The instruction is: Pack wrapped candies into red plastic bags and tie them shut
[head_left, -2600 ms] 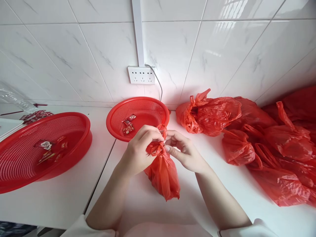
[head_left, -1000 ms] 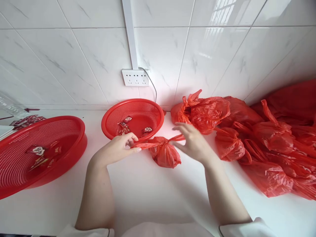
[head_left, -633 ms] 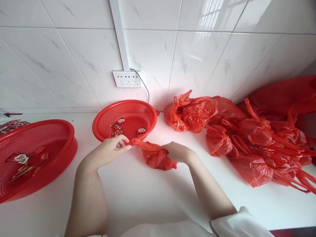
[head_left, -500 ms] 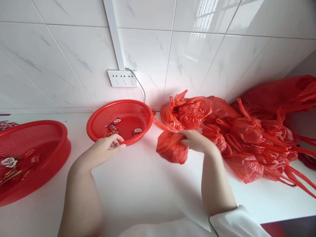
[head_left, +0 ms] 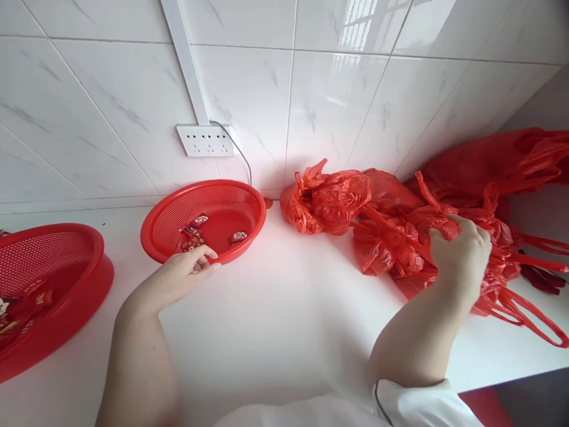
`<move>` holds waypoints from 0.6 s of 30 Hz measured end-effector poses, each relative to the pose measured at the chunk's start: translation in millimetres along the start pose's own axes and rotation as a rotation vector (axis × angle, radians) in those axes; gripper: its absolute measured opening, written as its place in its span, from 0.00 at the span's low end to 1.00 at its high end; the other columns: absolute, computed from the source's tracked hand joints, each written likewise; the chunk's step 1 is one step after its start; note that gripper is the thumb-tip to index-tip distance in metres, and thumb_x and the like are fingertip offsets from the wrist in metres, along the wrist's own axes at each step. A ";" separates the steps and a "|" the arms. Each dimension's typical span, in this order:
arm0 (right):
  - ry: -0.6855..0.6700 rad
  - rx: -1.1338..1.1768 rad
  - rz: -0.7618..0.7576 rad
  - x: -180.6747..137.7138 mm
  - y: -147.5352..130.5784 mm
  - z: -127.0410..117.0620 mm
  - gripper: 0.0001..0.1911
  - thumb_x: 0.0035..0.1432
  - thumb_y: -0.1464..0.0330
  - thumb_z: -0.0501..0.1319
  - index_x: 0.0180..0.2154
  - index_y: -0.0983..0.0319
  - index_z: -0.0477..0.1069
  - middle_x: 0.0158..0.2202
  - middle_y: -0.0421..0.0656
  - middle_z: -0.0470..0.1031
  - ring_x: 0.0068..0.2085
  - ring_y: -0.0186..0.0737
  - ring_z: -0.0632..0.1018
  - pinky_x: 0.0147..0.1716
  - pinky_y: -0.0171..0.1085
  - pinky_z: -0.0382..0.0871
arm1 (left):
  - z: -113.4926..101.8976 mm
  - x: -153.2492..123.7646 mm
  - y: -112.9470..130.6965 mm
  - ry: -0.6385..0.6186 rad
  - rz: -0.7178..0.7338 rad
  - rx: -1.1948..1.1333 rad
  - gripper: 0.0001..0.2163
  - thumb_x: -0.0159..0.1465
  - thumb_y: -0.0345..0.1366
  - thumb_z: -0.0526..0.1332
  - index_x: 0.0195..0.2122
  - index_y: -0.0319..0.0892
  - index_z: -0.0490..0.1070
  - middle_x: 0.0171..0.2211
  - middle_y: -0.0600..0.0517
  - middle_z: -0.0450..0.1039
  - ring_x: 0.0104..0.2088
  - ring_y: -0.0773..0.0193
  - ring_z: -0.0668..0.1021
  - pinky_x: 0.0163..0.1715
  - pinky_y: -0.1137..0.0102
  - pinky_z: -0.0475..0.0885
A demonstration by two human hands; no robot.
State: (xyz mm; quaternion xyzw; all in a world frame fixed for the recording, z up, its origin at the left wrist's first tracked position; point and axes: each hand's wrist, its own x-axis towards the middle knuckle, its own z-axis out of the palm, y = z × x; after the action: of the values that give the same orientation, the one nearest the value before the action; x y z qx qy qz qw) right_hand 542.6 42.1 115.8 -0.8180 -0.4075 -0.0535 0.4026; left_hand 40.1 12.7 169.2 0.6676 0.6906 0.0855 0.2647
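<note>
My left hand [head_left: 189,265] is at the near rim of a red perforated plastic basket [head_left: 153,216], its fingers bent over the edge and the thumb on the outer side. Inside lie several small red-wrapped packets [head_left: 238,237] with white and gold print. My right hand [head_left: 464,252] reaches over the pile on the right, thumb and forefinger apart around a red plastic bag [head_left: 438,219]; its other fingertips are hidden. Nearest to that hand on its left is a tied red bag [head_left: 377,249].
A larger red basket [head_left: 95,279] with similar packets stands at the left edge. Crumpled red bags [head_left: 340,201] lie against the tiled wall, and a big red bag [head_left: 493,157] sits in the back right corner. A socket panel [head_left: 205,141] with a cable is on the wall.
My right hand has moved right and let go of the small red bag, which now seems to lie at the pile's left side. My left hand stays at the basket rim. The view has shifted slightly right.
</note>
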 end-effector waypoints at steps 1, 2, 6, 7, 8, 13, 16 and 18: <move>0.043 0.038 -0.063 -0.6 -4.7 0.9 0.22 0.59 0.59 0.56 0.55 0.53 0.68 0.58 0.55 0.65 0.61 0.65 0.63 0.55 0.63 0.60 | 0.0 -0.1 0.6 0.000 -0.002 -0.002 0.17 0.61 0.54 0.55 0.45 0.52 0.72 0.43 0.50 0.76 0.42 0.54 0.78 0.37 0.64 0.74; 0.094 0.080 -0.140 -1.8 -11.8 1.4 0.20 0.60 0.59 0.55 0.53 0.53 0.70 0.57 0.55 0.66 0.60 0.62 0.65 0.56 0.60 0.60 | 0.0 -0.1 0.9 -0.001 -0.004 -0.005 0.17 0.61 0.54 0.56 0.45 0.52 0.72 0.42 0.50 0.76 0.42 0.54 0.78 0.36 0.65 0.74; 0.115 0.232 -0.389 -15.9 -58.7 13.1 0.16 0.64 0.60 0.53 0.47 0.57 0.73 0.48 0.52 0.74 0.52 0.54 0.73 0.54 0.51 0.66 | 0.2 -0.6 2.0 0.001 -0.004 -0.015 0.17 0.61 0.55 0.55 0.43 0.52 0.72 0.42 0.51 0.76 0.42 0.54 0.78 0.36 0.65 0.74; 0.037 0.274 -0.427 -22.3 -72.4 21.1 0.15 0.64 0.60 0.52 0.46 0.58 0.73 0.45 0.51 0.76 0.49 0.52 0.75 0.52 0.50 0.68 | 0.1 -1.0 2.3 -0.001 -0.002 -0.017 0.18 0.61 0.55 0.55 0.43 0.52 0.72 0.43 0.50 0.76 0.42 0.54 0.78 0.36 0.65 0.74; -0.056 0.319 -0.456 -29.7 -85.5 31.3 0.15 0.64 0.61 0.52 0.45 0.58 0.73 0.43 0.49 0.77 0.46 0.49 0.77 0.49 0.48 0.69 | 0.1 -1.4 2.5 -0.003 -0.002 -0.018 0.18 0.61 0.56 0.55 0.43 0.51 0.72 0.43 0.50 0.75 0.43 0.54 0.78 0.37 0.65 0.74; -0.280 0.232 -0.491 -63.0 -121.8 94.8 0.15 0.63 0.63 0.52 0.44 0.60 0.75 0.59 0.53 0.66 0.59 0.53 0.68 0.53 0.51 0.65 | -0.5 -3.7 1.2 -0.022 -0.006 -0.027 0.17 0.62 0.55 0.54 0.43 0.52 0.71 0.44 0.51 0.75 0.44 0.54 0.77 0.39 0.64 0.73; -0.182 0.123 -0.399 -65.6 -116.6 119.7 0.23 0.62 0.64 0.52 0.57 0.63 0.65 0.65 0.56 0.55 0.64 0.55 0.60 0.54 0.51 0.64 | -0.6 -3.8 -2.0 -0.027 0.007 -0.031 0.18 0.62 0.55 0.54 0.45 0.51 0.70 0.43 0.50 0.75 0.42 0.55 0.77 0.36 0.65 0.73; -0.262 0.028 -0.362 -60.8 -107.8 127.2 0.35 0.61 0.62 0.54 0.65 0.68 0.48 0.64 0.63 0.54 0.62 0.56 0.64 0.49 0.49 0.68 | -0.4 -3.1 -3.9 -0.026 0.020 -0.032 0.18 0.62 0.55 0.54 0.45 0.50 0.70 0.42 0.50 0.75 0.41 0.55 0.78 0.35 0.65 0.72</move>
State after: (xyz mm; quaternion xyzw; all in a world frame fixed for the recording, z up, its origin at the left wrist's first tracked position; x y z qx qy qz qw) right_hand 395.3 130.5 71.6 -0.7258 -0.5971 -0.0126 0.3413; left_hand 36.4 9.4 168.5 0.6711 0.6790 0.0905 0.2836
